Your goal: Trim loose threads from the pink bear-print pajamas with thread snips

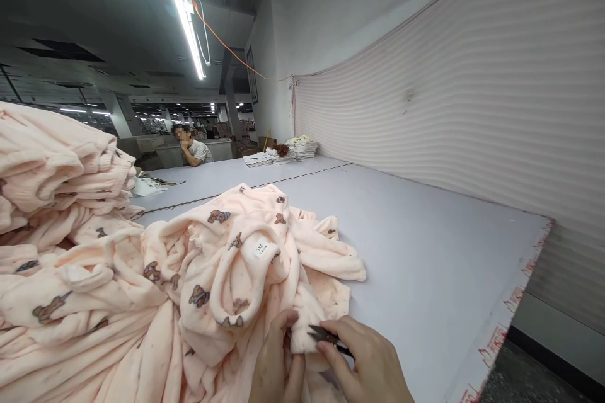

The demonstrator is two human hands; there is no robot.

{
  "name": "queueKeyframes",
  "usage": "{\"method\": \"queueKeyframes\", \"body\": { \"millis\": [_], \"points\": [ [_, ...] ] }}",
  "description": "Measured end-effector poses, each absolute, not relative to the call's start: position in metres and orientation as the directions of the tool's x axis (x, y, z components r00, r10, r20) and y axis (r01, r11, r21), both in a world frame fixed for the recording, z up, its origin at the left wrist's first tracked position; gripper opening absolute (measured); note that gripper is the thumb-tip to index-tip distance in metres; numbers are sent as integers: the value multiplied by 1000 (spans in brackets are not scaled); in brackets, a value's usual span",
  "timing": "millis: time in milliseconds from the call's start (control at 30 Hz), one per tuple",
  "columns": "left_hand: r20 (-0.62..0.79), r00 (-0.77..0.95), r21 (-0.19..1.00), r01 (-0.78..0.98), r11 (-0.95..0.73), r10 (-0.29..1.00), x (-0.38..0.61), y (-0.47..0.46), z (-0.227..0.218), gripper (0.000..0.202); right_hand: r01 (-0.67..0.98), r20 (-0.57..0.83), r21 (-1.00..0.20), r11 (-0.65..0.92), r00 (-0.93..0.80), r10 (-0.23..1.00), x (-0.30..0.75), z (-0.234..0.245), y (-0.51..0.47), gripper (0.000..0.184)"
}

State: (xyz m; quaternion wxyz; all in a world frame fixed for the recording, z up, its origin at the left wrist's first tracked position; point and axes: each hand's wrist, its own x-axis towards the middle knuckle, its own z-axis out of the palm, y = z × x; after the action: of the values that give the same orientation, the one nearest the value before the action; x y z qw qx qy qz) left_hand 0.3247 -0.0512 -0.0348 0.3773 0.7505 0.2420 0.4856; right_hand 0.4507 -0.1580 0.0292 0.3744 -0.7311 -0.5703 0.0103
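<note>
Left hand (pixel 276 365): pinching the fabric edge (pixel 302 339) between fingers, apparently steadying it.
Right hand (pixel 366 356): gripping snips (pixel 323 334) in fingers, angling tips toward that edge.
Pink garment (pixel 201 264): lying bunched on the counter (pixel 416 264), seemingly for easy reach.

2XL on neck label (pixel 261 247), peach garment (pixel 283 271)

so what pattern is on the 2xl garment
Pale peach garment with scattered brown bear-like prints, clearest in head view.
</note>
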Motion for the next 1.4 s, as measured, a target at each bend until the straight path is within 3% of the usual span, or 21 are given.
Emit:
{"method": "queueKeyframes", "body": {
  "millis": [200, 300, 433, 567, 733, 833, 900, 967, 1033, 1100, 1233, 1300, 1400],
  "points": [
    [496, 437, 848, -60, -526, 750, 323, -49, -33, 30, 766, 367, -629, -127, 438, 821, 455, 26, -158, 23],
    [501, 453, 839, -46, -542, 737, 320, -51, -28, 25, 737, 380, -671, -82, 438, 815, 454, 19, -161, 21],
    [527, 443, 793, 52, -607, 726, 317, -53, -19, 23, 811, 431, -583, -50, 361, 827, 449, 16, -162, 29],
    [519, 487, 772, 86, -630, 703, 315, -51, -16, 23, 871, 421, -475, -127, 351, 836, 447, 23, -156, 19],
    [516, 461, 804, 29, -594, 722, 314, -51, -16, 29, 794, 410, -593, -134, 441, 798, 447, 7, -159, 25],
    [485, 492, 831, -1, -557, 723, 316, -51, -7, 31, 788, 469, -595, -157, 499, 729, 446, -12, -160, 29],
    [383, 619, 893, -57, -447, 686, 319, -50, 2, 20, 787, 516, -594, -164, 530, 673, 448, -16, -153, 27],
    [210, 714, 971, -74, -225, 668, 323, -48, 10, 25, 774, 532, -603, -194, 571, 625, 451, -11, -142, 19],
    [27, 716, 997, -66, 29, 698, 326, -46, 17, 36, 737, 486, -639, -223, 610, 625, 455, 0, -131, 7],
    [-89, 669, 977, -84, 194, 738, 326, -45, 21, 39, 676, 383, -708, -204, 610, 694, 457, 10, -128, 8],
    [-164, 686, 932, -129, 340, 709, 326, -45, 21, 39, 553, 286, -832, -55, 512, 810, 453, 17, -142, 9],
    [-164, 722, 904, -162, 395, 672, 326, -44, 19, 38, 542, 305, -841, -3, 478, 824, 450, 18, -149, 21],
    [-150, 721, 905, -176, 388, 677, 327, -44, 18, 39, 577, 316, -817, -12, 464, 827, 449, 19, -150, 22]
  ]
}}
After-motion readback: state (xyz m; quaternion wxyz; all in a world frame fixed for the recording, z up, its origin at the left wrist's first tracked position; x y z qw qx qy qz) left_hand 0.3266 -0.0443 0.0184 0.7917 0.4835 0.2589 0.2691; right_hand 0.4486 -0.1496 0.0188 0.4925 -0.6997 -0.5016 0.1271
